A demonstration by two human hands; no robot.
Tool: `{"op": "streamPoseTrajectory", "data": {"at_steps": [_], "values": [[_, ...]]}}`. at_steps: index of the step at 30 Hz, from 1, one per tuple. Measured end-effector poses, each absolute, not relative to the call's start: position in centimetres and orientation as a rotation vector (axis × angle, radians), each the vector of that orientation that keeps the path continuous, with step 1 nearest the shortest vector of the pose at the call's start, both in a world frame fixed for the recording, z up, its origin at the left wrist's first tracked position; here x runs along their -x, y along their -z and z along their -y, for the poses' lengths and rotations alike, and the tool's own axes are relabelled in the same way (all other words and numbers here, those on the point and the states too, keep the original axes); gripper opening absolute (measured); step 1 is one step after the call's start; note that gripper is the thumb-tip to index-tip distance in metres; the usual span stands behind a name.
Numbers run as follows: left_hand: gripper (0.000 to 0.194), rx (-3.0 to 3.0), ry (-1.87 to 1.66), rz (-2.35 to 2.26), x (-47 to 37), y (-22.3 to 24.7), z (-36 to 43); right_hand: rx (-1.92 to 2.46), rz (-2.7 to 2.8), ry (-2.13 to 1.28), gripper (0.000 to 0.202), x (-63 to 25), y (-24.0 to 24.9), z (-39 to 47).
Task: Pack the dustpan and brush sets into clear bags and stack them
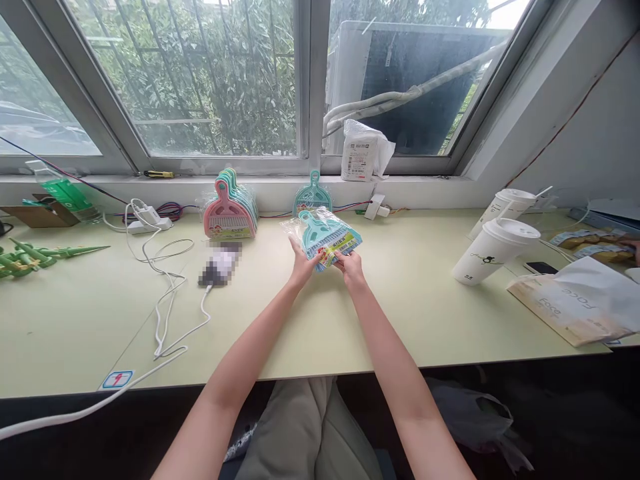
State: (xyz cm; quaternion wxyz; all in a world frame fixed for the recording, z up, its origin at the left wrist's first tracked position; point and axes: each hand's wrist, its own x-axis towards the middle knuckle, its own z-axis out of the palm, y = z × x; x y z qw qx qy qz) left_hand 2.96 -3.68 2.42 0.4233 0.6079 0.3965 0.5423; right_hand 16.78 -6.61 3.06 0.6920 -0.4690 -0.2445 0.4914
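Between my two hands is a teal mini dustpan and brush set point(325, 233) in clear plastic wrap, with a colourful label across its lower part. My left hand point(302, 265) grips its lower left side, thumb on the front. At the lower right edge my right hand point(351, 267) is closed on the same pack. The set is tilted, its handle pointing up and left. Behind it another teal dustpan set point(313, 195) leans upright against the sill wall. A row of similar sets, a pink dustpan set point(230, 212) foremost, stands to the left.
White cables point(165, 293) and a blurred-out phone-like object point(220, 263) lie on the left of the pale table point(400, 320). Two white cups point(497, 250) and a tissue pack point(575, 300) occupy the right. A green bottle point(67, 192) rests at the far left.
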Motion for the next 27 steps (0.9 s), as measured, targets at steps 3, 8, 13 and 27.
{"op": "streamPoseTrajectory", "data": {"at_steps": [3,8,13,27], "values": [[0.093,-1.843,-1.532,-1.333,-3.0,-3.3,4.6,1.011,0.548,-1.061,0.024,-16.8,-2.8,6.4],[0.024,-2.269,-1.425,-1.542,-2.2,-4.0,5.3,1.002,0.59,-1.043,0.028,-16.6,-2.6,6.3],[0.021,-2.339,-1.423,-1.499,-1.9,-3.8,5.3,1.024,0.584,-1.063,0.026,-16.3,-2.7,6.5],[0.035,-2.523,-1.205,-1.357,-2.3,-4.3,4.9,1.044,0.751,-1.053,0.032,-15.6,-3.2,6.6]]}}
